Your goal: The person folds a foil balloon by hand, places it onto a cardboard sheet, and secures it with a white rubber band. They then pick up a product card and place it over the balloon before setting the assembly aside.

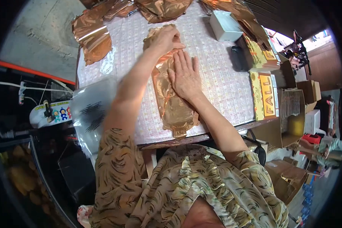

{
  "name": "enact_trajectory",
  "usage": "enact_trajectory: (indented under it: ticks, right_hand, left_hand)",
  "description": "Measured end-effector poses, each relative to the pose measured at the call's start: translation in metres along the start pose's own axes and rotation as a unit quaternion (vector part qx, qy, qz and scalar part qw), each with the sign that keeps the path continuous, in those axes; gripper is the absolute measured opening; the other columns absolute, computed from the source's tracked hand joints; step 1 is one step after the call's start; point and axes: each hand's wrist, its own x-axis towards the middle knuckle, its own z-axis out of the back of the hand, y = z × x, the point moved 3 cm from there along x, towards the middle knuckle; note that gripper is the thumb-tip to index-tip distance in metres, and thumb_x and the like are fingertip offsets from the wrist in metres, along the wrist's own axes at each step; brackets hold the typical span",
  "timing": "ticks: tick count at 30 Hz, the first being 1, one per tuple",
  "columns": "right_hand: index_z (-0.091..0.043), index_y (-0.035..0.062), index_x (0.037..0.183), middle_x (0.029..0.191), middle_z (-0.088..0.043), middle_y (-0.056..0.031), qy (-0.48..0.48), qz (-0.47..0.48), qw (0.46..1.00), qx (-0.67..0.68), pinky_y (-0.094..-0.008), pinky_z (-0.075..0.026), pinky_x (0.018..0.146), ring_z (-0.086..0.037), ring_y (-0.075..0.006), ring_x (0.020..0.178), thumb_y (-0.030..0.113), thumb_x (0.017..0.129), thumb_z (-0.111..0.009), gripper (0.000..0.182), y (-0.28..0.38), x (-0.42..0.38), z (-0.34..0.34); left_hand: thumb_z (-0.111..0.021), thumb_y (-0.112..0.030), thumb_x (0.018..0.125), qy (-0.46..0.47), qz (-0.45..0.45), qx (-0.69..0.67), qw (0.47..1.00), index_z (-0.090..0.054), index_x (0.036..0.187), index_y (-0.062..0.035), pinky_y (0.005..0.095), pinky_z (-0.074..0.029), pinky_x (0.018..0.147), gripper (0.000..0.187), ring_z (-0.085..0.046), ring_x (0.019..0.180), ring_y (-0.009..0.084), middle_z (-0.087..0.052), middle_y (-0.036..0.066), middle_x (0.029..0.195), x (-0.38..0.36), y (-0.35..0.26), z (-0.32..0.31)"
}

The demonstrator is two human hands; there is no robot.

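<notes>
A long copper-coloured piece with a scalloped edge (171,110) lies lengthwise on the patterned tablecloth, with shiny, wrinkled copper film over it. At its far part my left hand (167,40) is bent, with curled fingers closed on the copper film; its fingertips are partly hidden. Nearer to me, my right hand (186,78) lies flat on the film and its right edge, palm down, fingers stretched out and slightly apart.
Copper film sheets (93,40) lie along the table's far and left edges. A clear plastic stack (93,110) hangs over the left edge. At the right are a white box (225,26), a dark case (238,59) and "FALL" boxes (269,95). Another person's arm (311,147) shows far right.
</notes>
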Motion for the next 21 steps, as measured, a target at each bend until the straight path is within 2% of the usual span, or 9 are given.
enact_trajectory:
  ticks: [4,8,10,11,14,17,19,20,21]
  right_hand:
    - [-0.029,0.0003,0.158,0.165,-0.029,-0.0168,0.002,0.001,1.000,-0.010,-0.0565,-0.012,0.125,-0.022,-0.0321,0.155,0.039,0.106,-0.040,0.065,0.001,0.001,0.002]
    - [-0.027,0.0022,0.159,0.167,-0.026,-0.0157,0.008,0.001,1.000,-0.027,-0.0571,-0.012,0.124,-0.021,-0.0319,0.155,0.039,0.107,-0.039,0.065,0.001,0.002,0.001]
    - [-0.026,0.0028,0.159,0.167,-0.024,-0.0154,0.008,0.014,0.999,-0.040,-0.0571,-0.012,0.124,-0.021,-0.0326,0.155,0.039,0.107,-0.037,0.064,-0.001,0.002,-0.003]
    - [-0.026,0.0027,0.159,0.167,-0.024,-0.0152,0.006,0.014,0.999,-0.040,-0.0571,-0.011,0.124,-0.020,-0.0331,0.155,0.039,0.107,-0.037,0.064,-0.002,0.001,-0.004]
    - [-0.027,0.0022,0.159,0.167,-0.023,-0.0158,0.011,0.014,0.998,-0.052,-0.0573,-0.011,0.124,-0.020,-0.0341,0.155,0.040,0.108,-0.036,0.064,-0.002,0.001,-0.006]
    - [-0.028,0.0022,0.158,0.166,-0.025,-0.0171,0.007,0.002,0.999,-0.051,-0.0571,-0.011,0.124,-0.021,-0.0341,0.155,0.039,0.107,-0.037,0.063,-0.003,0.002,-0.003]
    - [-0.029,0.0008,0.157,0.165,-0.028,-0.0181,0.014,0.002,1.000,-0.028,-0.0567,-0.012,0.124,-0.022,-0.0340,0.154,0.038,0.107,-0.039,0.063,-0.001,0.001,-0.001]
    - [-0.029,0.0008,0.157,0.165,-0.028,-0.0181,0.012,-0.007,0.999,-0.033,-0.0567,-0.012,0.124,-0.022,-0.0340,0.154,0.038,0.107,-0.039,0.063,-0.003,0.001,-0.001]
    - [-0.029,-0.0002,0.157,0.165,-0.028,-0.0183,0.009,-0.003,1.000,-0.029,-0.0566,-0.013,0.124,-0.023,-0.0338,0.154,0.038,0.107,-0.039,0.064,-0.002,0.001,0.000]
  left_hand:
    - [-0.087,-0.034,0.074,0.026,0.041,0.080,0.996,-0.071,0.099,-0.0084,0.0429,-0.052,0.091,0.039,-0.064,0.104,0.0314,-0.066,0.011,0.104,0.001,-0.010,-0.001]
    - [-0.087,-0.033,0.073,-0.016,0.098,0.118,0.988,-0.070,0.100,-0.0084,0.0446,-0.050,0.096,0.040,-0.059,0.114,0.0345,-0.065,0.013,0.110,-0.004,-0.019,-0.013]
    - [-0.088,-0.027,0.072,-0.015,0.141,0.108,0.984,-0.070,0.107,-0.0028,0.0453,-0.050,0.098,0.046,-0.060,0.117,0.0356,-0.060,0.016,0.124,-0.003,-0.022,-0.020]
    - [-0.088,-0.027,0.072,-0.020,0.145,0.110,0.983,-0.070,0.107,-0.0028,0.0453,-0.050,0.098,0.046,-0.060,0.117,0.0356,-0.060,0.016,0.124,-0.005,-0.024,-0.022]
    - [-0.084,-0.028,0.077,-0.085,0.126,0.137,0.979,-0.069,0.108,-0.0015,0.0458,-0.050,0.098,0.043,-0.061,0.115,0.0352,-0.062,0.016,0.123,-0.012,-0.035,-0.016]
    - [-0.077,-0.027,0.085,-0.020,0.164,0.036,0.986,-0.071,0.108,-0.0037,0.0439,-0.047,0.104,0.033,-0.059,0.121,0.0356,-0.067,0.015,0.118,-0.016,-0.032,-0.002]
    - [-0.070,-0.025,0.091,-0.072,0.074,0.030,0.994,-0.072,0.113,-0.0046,0.0419,-0.047,0.106,0.029,-0.059,0.125,0.0331,-0.067,0.014,0.127,-0.025,-0.020,0.007]
    - [-0.066,-0.025,0.095,-0.044,0.075,0.063,0.994,-0.068,0.126,-0.0066,0.0436,-0.041,0.112,0.037,-0.054,0.133,0.0315,-0.061,0.011,0.142,-0.031,-0.024,0.016]
    - [-0.064,-0.028,0.096,-0.035,0.073,0.088,0.993,-0.064,0.133,-0.0072,0.0453,-0.037,0.116,0.042,-0.050,0.137,0.0311,-0.057,0.010,0.147,-0.035,-0.018,0.015]
